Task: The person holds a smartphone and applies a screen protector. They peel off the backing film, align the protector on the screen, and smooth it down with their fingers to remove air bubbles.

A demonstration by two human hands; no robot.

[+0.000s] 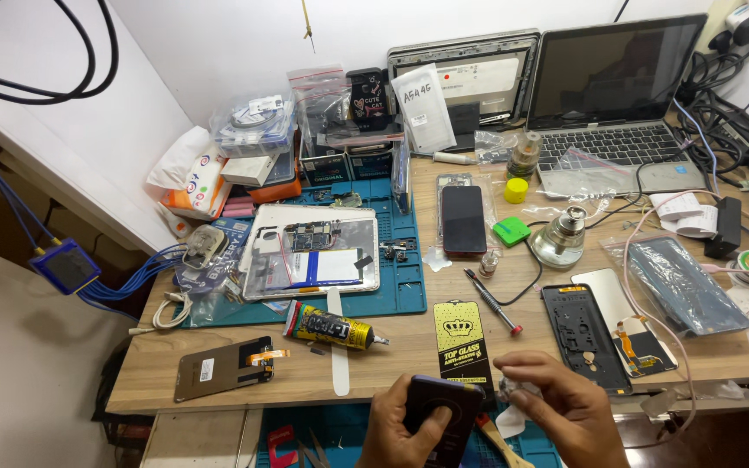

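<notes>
At the bottom centre my left hand (396,431) holds a dark purple phone (438,412) by its lower end, its back facing up. Just right of it my right hand (565,407) pinches a small crumpled clear wipe or film (513,392) against the phone's edge. A black and yellow screen protector pack (463,341) lies on the wooden desk (392,364) just beyond my hands. A small brush handle (496,438) pokes out below the phone.
An opened tablet (314,251) rests on a blue mat (396,286). Also on the desk are a glue tube (331,327), a screwdriver (493,302), a dark phone (463,219), a phone frame (584,335), a glass alcohol lamp (559,238) and a laptop (617,95).
</notes>
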